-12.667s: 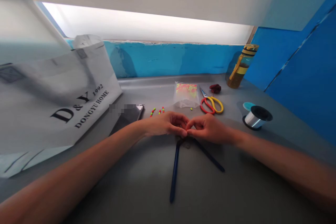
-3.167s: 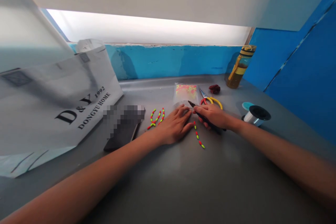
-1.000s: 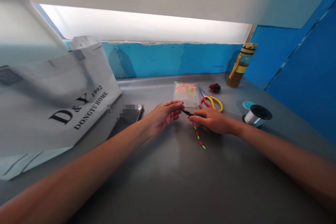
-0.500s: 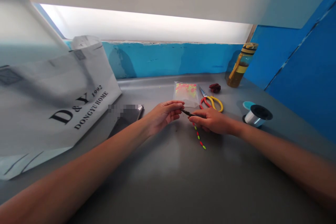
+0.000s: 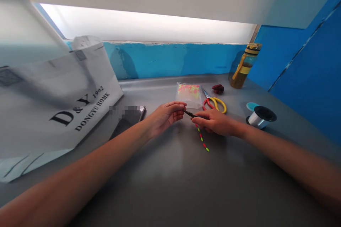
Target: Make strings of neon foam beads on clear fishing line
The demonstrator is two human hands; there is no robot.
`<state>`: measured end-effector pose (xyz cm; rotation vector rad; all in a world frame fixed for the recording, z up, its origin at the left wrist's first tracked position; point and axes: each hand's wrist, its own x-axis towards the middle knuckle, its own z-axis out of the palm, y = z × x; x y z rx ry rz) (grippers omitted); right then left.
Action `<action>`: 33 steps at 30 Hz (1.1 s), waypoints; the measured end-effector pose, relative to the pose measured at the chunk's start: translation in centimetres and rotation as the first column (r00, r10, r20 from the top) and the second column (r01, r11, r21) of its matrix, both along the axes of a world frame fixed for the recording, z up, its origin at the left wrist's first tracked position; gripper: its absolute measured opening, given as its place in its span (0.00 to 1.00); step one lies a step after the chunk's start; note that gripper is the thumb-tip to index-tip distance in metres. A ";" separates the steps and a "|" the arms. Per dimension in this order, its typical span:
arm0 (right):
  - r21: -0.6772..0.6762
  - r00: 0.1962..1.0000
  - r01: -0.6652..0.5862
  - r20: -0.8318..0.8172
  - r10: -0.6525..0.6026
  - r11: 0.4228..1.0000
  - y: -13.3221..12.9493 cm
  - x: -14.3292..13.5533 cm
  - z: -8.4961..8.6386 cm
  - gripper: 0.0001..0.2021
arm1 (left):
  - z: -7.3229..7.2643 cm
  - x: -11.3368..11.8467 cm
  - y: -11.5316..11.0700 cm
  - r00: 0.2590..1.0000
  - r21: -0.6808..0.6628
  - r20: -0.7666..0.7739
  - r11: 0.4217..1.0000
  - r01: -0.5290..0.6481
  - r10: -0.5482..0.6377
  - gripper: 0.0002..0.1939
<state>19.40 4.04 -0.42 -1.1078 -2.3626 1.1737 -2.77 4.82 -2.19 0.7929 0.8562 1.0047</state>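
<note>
Since about three seconds earlier, the person's left hand (image 5: 168, 117) has risen from lying palm-down on the table (image 5: 165, 188) and turned so that its fingertips meet the tip of the dark pliers (image 5: 189, 114). With the pliers as the clock's centre and twelve toward the far wall (image 5: 160, 60), their tip points to ten. Its thumb and fingers are bunched close there; whether they are clamped on anything cannot be told. The right hand (image 5: 212, 122) is closed round the pliers' handles, much of which it hides.

At five o'clock, a string of red and yellow-green beads (image 5: 201, 138) lies on the table, its upper end running close to the right hand. A clear packet of similar beads (image 5: 189, 94) lies at twelve, with scissors (image 5: 216, 103) beside it toward two, their handles red and yellow. A dark red bundle (image 5: 218, 89) and, farther out, a bottle (image 5: 244, 66) also sit near two. At three are a spool (image 5: 258, 118) and a teal disc (image 5: 252, 106). Toward nine lies a dark flat device (image 5: 130, 121), partly blurred, with a large white bag (image 5: 61, 95) beyond.
</note>
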 end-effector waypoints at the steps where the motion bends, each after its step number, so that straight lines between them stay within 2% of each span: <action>1: 0.002 1.000 0.000 0.002 0.000 1.000 0.0 0.0 0.0 0.21 | 0.0 0.0 0.0 1.000 0.002 0.000 1.000 -0.001 0.001 0.07; 11: -0.012 1.000 0.010 -0.002 -0.010 1.000 0.1 -0.1 -0.1 0.21 | 0.0 -0.1 0.0 1.000 -0.011 -0.003 1.000 -0.020 0.020 0.10; 19: -0.018 1.000 0.014 0.001 -0.014 1.000 0.0 -0.1 0.2 0.21 | -0.4 -0.5 0.5 1.000 0.000 0.012 1.000 0.022 -0.022 0.07; 24: -0.016 1.000 0.013 0.008 -0.013 1.000 0.0 0.0 0.1 0.21 | -0.5 -0.5 0.5 1.000 0.020 -0.012 1.000 0.010 -0.010 0.06; 33: -0.008 1.000 0.007 0.000 -0.007 1.000 0.0 -0.1 0.1 0.21 | -0.2 -0.3 0.3 1.000 -0.004 -0.018 1.000 -0.016 0.016 0.09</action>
